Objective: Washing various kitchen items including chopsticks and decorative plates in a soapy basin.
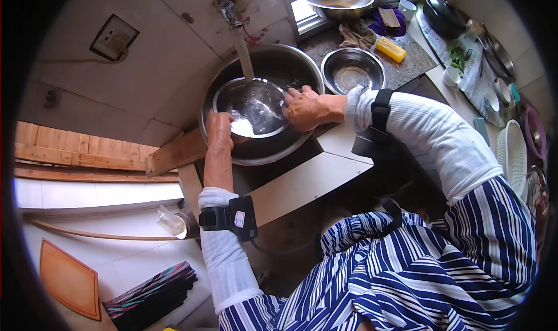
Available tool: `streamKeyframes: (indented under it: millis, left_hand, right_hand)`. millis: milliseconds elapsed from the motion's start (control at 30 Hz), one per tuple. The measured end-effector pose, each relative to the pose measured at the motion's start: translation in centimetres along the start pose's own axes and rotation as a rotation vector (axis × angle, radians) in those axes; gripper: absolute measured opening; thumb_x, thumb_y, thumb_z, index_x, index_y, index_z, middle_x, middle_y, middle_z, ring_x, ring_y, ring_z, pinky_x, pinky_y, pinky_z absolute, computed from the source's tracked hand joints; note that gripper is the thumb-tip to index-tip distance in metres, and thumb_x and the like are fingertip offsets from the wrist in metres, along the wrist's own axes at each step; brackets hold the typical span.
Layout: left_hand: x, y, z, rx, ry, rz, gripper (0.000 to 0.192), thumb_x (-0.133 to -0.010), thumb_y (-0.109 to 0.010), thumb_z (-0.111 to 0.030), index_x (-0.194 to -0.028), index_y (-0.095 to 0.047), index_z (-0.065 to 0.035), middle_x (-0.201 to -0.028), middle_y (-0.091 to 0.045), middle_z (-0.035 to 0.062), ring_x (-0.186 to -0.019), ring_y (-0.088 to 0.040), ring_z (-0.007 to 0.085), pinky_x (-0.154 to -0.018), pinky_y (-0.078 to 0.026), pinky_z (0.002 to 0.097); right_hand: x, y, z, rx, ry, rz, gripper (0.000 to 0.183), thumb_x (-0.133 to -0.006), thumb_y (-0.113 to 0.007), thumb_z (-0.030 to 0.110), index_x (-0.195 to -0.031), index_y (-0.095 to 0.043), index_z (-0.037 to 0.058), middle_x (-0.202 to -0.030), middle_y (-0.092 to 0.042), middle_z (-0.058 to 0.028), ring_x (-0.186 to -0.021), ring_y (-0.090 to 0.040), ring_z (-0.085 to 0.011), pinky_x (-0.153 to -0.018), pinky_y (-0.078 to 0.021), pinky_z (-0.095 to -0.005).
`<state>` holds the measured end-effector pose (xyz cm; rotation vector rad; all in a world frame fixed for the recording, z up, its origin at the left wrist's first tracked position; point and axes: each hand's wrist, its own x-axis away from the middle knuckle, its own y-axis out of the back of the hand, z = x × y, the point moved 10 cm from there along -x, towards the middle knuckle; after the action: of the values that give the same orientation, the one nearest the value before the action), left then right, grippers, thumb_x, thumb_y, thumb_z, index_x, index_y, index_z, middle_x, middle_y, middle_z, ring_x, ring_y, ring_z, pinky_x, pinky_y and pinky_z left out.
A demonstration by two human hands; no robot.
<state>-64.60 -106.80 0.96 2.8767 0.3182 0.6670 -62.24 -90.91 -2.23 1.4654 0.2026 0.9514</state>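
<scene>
A shiny stainless steel bowl (257, 108) is tilted inside a larger steel basin (261, 155), under the tap. My left hand (220, 128) grips the bowl's left rim, thumb on the near side. On the opposite side, my right hand (303, 108) holds the right rim, its fingertips at the edge and partly hidden. Wet, bright reflections cover the bowl's inside. From the wall tap (227, 12) a pale tube (242, 51) hangs down to the bowl's far rim. Whether water is running cannot be made out.
Right of the basin stands another steel bowl (353, 71), near a yellow block-shaped object (390, 49) and a crumpled brown cloth (357, 35). A large steel bowl (335, 1) sits by the window. A wooden beam (174, 152) adjoins the basin's left side; a wall socket (114, 38) is above.
</scene>
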Motion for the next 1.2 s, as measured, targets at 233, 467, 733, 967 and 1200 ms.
streamKeyframes:
  millis: [233,467,733,967,1200]
  left_hand:
    - [2.5,1.4,-6.2,-0.712,-0.400,-0.299,0.031,-0.070,-0.037,-0.010,-0.097,-0.042,0.0033,-0.086,-0.050,0.0243,-0.072,-0.054,0.0397,-0.061,-0.049,0.0418]
    - [8.4,1.6,-10.8,-1.021,-0.884,-0.645,0.032,-0.072,-0.039,-0.009,-0.102,-0.043,0.0021,-0.095,-0.047,0.0249,-0.080,-0.052,0.0397,-0.072,-0.043,0.0424]
    - [2.3,6.9,-1.4,0.385,-0.221,-0.208,0.041,-0.063,-0.050,-0.001,-0.103,-0.041,0.0017,-0.087,-0.050,0.0179,-0.076,-0.055,0.0313,-0.052,-0.051,0.0416]
    - [5.3,0.8,2.7,0.294,-0.039,-0.008,0.037,-0.060,-0.048,-0.002,-0.097,-0.041,-0.0026,-0.070,-0.055,0.0130,-0.052,-0.057,0.0268,-0.036,-0.045,0.0330]
    - [5.6,0.0,4.4,0.360,0.048,0.029,0.021,-0.063,-0.049,-0.004,-0.084,-0.044,-0.0004,-0.062,-0.053,0.0128,-0.046,-0.052,0.0208,-0.033,-0.033,0.0292]
  right_hand:
    - [-1.1,0.9,2.3,-0.061,0.096,-0.144,0.023,-0.067,-0.053,0.022,-0.087,-0.061,0.0119,-0.089,-0.060,-0.0055,-0.086,-0.057,-0.0223,-0.067,-0.0413,-0.0399]
    - [0.5,2.7,1.5,-0.068,0.084,-0.439,0.013,-0.064,-0.055,0.021,-0.071,-0.062,0.0134,-0.076,-0.060,-0.0062,-0.078,-0.058,-0.0216,-0.067,-0.0408,-0.0407]
    - [-0.1,3.3,-2.4,-1.561,-0.153,-0.475,0.048,-0.079,-0.039,0.047,-0.092,-0.057,0.0037,-0.079,-0.058,-0.0104,-0.080,-0.052,-0.0282,-0.073,-0.0405,-0.0387]
    - [-1.6,6.3,-1.8,-2.553,0.252,-0.573,0.039,-0.078,-0.047,0.043,-0.085,-0.057,0.0065,-0.080,-0.059,-0.0081,-0.074,-0.055,-0.0199,-0.069,-0.0447,-0.0383]
    - [-2.7,6.5,-0.5,-2.596,0.405,-0.320,0.042,-0.079,-0.043,0.046,-0.081,-0.056,0.0055,-0.076,-0.061,-0.0110,-0.065,-0.057,-0.0220,-0.067,-0.0456,-0.0386]
